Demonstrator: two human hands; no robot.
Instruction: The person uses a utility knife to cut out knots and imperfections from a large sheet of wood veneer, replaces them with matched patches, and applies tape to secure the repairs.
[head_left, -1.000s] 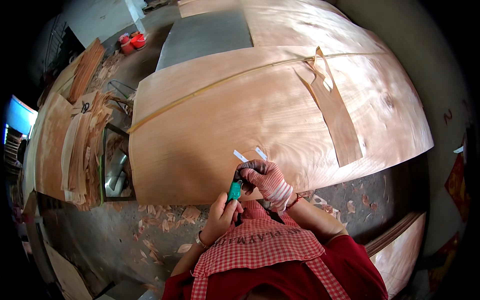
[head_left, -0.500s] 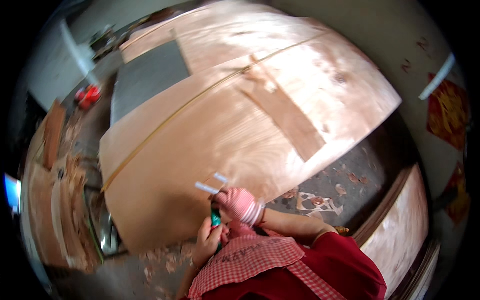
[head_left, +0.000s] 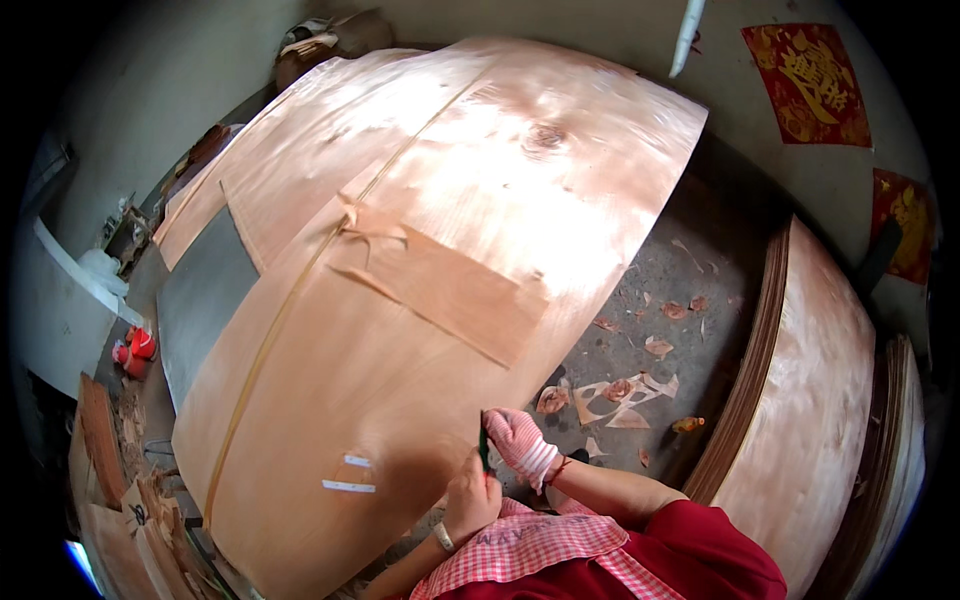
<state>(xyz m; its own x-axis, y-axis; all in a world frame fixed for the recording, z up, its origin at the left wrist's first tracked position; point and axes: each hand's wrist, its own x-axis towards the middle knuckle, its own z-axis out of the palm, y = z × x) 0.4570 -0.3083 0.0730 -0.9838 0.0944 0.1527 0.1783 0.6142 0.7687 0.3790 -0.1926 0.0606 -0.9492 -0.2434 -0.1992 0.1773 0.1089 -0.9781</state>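
My bare left hand (head_left: 470, 500) is closed around the lower end of a slim dark-green tool (head_left: 485, 446) with a bit of red low on it. In a pink-and-white striped glove, my right hand (head_left: 520, 442) has its fingers closed at the tool's upper part. The tool's kind is hard to make out. Both hands are together in front of my checked apron, by the near right edge of a large wood veneer sheet (head_left: 300, 400). To their left, two short white strips (head_left: 348, 486) lie on that sheet. Farther off, a loose veneer piece (head_left: 460, 305) with a torn end rests across it.
A thin yellowish band (head_left: 262, 365) runs along the sheet. Stacked veneer (head_left: 800, 370) stands at the right, and scrap wood (head_left: 150, 530) lies at the lower left. Veneer offcuts (head_left: 625, 395) litter the grey floor. A red object (head_left: 138, 350) sits at the far left.
My view has turned right, so the sheet and strips appear farther left. My hands have shifted away from the white strips toward the sheet's right edge, with the green tool still between them.
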